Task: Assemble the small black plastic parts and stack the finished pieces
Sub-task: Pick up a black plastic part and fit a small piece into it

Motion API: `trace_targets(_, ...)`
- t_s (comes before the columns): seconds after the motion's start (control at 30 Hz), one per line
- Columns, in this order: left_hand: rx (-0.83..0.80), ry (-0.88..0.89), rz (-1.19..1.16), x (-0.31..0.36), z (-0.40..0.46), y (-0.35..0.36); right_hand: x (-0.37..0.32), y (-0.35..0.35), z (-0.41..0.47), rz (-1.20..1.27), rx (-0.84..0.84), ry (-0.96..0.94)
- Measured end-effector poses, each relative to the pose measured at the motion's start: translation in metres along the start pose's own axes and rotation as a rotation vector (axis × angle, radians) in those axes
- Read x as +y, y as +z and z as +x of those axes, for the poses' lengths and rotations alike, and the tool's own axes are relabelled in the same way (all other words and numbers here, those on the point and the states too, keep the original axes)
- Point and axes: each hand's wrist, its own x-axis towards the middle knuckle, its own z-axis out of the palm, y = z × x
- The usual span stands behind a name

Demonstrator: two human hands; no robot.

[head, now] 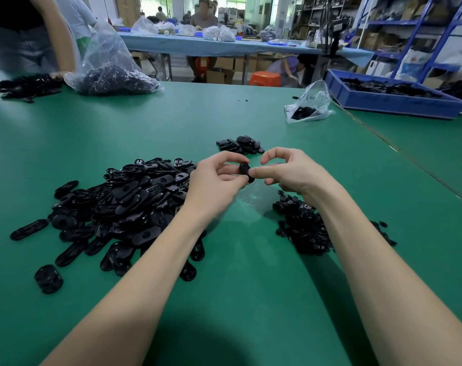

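My left hand (pixel 216 178) and my right hand (pixel 288 171) meet above the green table (pixel 224 109), both pinching one small black plastic part (pixel 245 169) between thumbs and fingers. A big heap of black oval pieces (pixel 124 204) lies to the left under my left forearm. A smaller heap of little round black parts (pixel 301 225) sits to the right under my right wrist. Just beyond my hands lies a small pile of black pieces (pixel 240 145).
A clear bag with black parts (pixel 310 105) lies at the far right, a blue crate (pixel 390 97) behind it. A large bag of parts (pixel 111 67) stands at the far left beside another person's arm (pixel 63 43). More loose parts (pixel 26 87) lie there.
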Motion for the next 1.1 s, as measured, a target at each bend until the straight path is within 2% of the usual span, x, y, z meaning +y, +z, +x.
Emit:
trace_targets(0.23,-0.021,-0.123,-0.254,0.006,0.001,-0.001,0.003,-0.001,-0.004,0.036,-0.083,-0.039)
trace_targets(0.4,0.024,-0.147,-0.015,-0.002,0.003,-0.002,0.006,0.002,-0.004,-0.018,-0.078,-0.043)
trace_targets(0.53,-0.002,-0.158,-0.07,-0.002,0.006,-0.007,0.005,0.001,-0.004,-0.011,-0.103,-0.15)
trace_targets(0.63,-0.016,-0.131,-0.029,-0.003,0.007,-0.009,0.005,0.003,-0.002,-0.029,-0.088,-0.199)
trace_targets(0.73,-0.017,-0.109,0.035,-0.005,0.007,-0.008,0.008,0.004,-0.003,-0.028,-0.103,-0.213)
trace_targets(0.9,-0.021,-0.127,-0.037,-0.008,0.007,-0.005,0.01,0.001,-0.003,-0.028,-0.091,-0.207)
trace_targets(1.1,0.029,-0.09,0.007,-0.011,0.008,-0.007,0.011,0.009,0.004,-0.099,0.009,-0.191)
